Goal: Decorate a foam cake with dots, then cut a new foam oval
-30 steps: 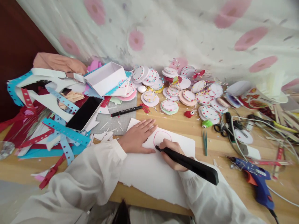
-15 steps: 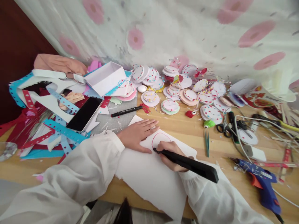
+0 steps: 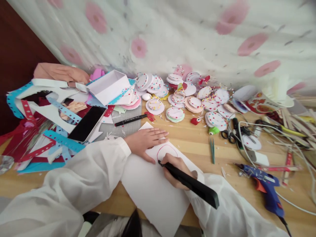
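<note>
A white foam sheet lies on the wooden table and hangs over its near edge. A red circle outline is drawn on it. My left hand presses flat on the sheet just left of the circle, fingers spread. My right hand grips a long black cutting tool, with its tip touching the circle's lower left edge. Both arms wear white sleeves.
Several dotted paper discs crowd the back. A black marker, a phone, a white box and perforated strips lie left. Tweezers, scissors, cables and a blue glue gun lie right.
The sheet has rotated clockwise under my hands and now hangs further over the table edge. The tool tip stays at the circle's lower left. The view has shifted slightly.
</note>
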### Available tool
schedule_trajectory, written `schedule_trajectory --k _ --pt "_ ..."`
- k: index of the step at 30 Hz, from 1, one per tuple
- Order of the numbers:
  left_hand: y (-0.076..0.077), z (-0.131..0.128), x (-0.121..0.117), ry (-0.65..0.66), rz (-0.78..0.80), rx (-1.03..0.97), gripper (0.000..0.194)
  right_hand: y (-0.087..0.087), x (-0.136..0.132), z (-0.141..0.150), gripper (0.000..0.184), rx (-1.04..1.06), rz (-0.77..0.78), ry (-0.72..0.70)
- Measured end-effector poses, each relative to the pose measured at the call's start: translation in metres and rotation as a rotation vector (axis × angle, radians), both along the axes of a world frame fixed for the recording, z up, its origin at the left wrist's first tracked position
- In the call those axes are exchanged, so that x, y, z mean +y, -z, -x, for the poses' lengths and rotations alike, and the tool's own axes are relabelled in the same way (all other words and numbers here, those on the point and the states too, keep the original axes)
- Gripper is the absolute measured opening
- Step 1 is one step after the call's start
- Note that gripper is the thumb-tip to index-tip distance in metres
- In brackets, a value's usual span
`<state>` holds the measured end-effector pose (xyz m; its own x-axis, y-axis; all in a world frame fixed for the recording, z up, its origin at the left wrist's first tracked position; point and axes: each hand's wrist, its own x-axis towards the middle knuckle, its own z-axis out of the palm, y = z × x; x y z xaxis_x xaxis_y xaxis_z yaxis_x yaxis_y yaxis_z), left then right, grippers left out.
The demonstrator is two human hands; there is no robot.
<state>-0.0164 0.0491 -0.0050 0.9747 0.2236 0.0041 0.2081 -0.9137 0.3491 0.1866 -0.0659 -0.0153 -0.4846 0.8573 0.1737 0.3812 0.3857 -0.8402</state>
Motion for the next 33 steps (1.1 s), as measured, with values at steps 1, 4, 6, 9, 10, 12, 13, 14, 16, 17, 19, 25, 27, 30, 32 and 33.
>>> schedule_trajectory --k 1,4,6,9,10,12,13,14,16,17,19,25,27,30,32,33 --pt "-0.002 -0.001 -0.006 -0.042 -0.032 0.002 0.087 0.0 -0.001 -0.001 0.022 -0.003 -0.002 0.006" --pt "-0.005 -0.004 -0.034 -0.299 -0.117 0.009 0.088 0.003 0.002 -0.009 0.021 -0.006 -0.002 0.029" --pt "-0.003 -0.006 -0.054 -0.392 -0.103 0.022 0.099 0.005 0.005 -0.014 0.021 -0.01 0.006 0.043" --pt "0.004 -0.007 -0.07 -0.43 -0.056 0.039 0.105 0.006 0.008 -0.017 0.021 -0.006 0.014 0.018" --pt "0.006 -0.008 -0.072 -0.437 -0.047 0.044 0.105 0.006 0.008 -0.017 0.02 0.004 0.009 -0.001" --pt "0.008 -0.008 -0.071 -0.444 -0.037 0.05 0.105 0.005 0.01 -0.017 0.02 0.034 -0.01 -0.042" --pt "0.009 -0.008 -0.07 -0.443 -0.036 0.047 0.105 0.005 0.01 -0.017 0.02 0.046 -0.016 -0.059" --pt "0.009 -0.008 -0.069 -0.439 -0.035 0.042 0.105 0.004 0.011 -0.017 0.02 0.054 -0.018 -0.071" --pt "0.008 -0.007 -0.067 -0.427 -0.034 0.03 0.106 0.004 0.012 -0.018 0.019 0.063 -0.014 -0.089" --pt "0.008 -0.007 -0.067 -0.422 -0.035 0.026 0.106 0.004 0.012 -0.018 0.019 0.066 -0.011 -0.095" --pt "0.008 -0.007 -0.067 -0.417 -0.037 0.027 0.106 0.004 0.013 -0.02 0.02 0.069 -0.012 -0.104" --pt "0.009 -0.007 -0.068 -0.422 -0.039 0.038 0.106 0.008 0.011 -0.022 0.021 0.061 -0.033 -0.112" --pt "0.009 -0.007 -0.068 -0.422 -0.042 0.044 0.106 0.009 0.011 -0.022 0.021 0.066 -0.041 -0.116" --pt "0.008 -0.008 -0.068 -0.419 -0.044 0.052 0.107 0.01 0.011 -0.024 0.021 0.076 -0.049 -0.137" --pt "0.008 -0.008 -0.068 -0.418 -0.041 0.052 0.106 0.01 0.011 -0.025 0.02 0.083 -0.024 -0.154" --pt "0.007 -0.008 -0.067 -0.418 -0.039 0.05 0.106 0.011 0.01 -0.025 0.019 0.1 0.003 -0.146"
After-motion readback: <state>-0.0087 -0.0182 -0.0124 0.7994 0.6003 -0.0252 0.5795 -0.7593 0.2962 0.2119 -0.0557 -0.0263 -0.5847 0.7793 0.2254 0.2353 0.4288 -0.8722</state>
